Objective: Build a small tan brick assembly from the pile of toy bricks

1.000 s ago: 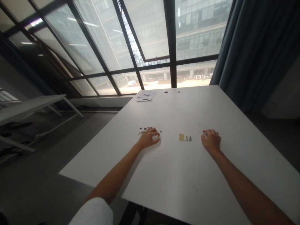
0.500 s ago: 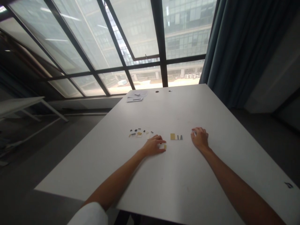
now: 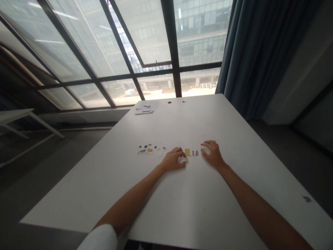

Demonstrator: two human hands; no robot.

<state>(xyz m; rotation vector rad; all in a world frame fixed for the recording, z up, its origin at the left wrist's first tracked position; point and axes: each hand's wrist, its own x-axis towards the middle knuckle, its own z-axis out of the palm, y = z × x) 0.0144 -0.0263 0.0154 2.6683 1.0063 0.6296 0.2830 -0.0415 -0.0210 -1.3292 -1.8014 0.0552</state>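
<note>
My left hand (image 3: 173, 160) rests on the white table (image 3: 161, 194), thumb and fingers curved around a small yellow toy brick (image 3: 186, 160) at their tips. That brick lies just in front of a row of toy bricks, where a yellow studded block (image 3: 187, 152) stands at the left and grey pieces (image 3: 196, 152) at the right. To the right of the row, my right hand (image 3: 213, 154) is open, thumb and forefinger apart, with nothing visible between them. Fine detail of the small bricks is too blurred to make out.
Left of my left hand lie several loose bricks, among them a yellow one (image 3: 149, 150), a grey one (image 3: 143, 151) and a black one (image 3: 146, 146). Papers (image 3: 144, 111) lie at the table's far left corner. A blue curtain (image 3: 244, 69) hangs beyond the right edge.
My left hand has slid right with the small yellow brick, up to the brick row. My right hand has moved left toward the row, its fingers spreading. The view has shifted slightly.
</note>
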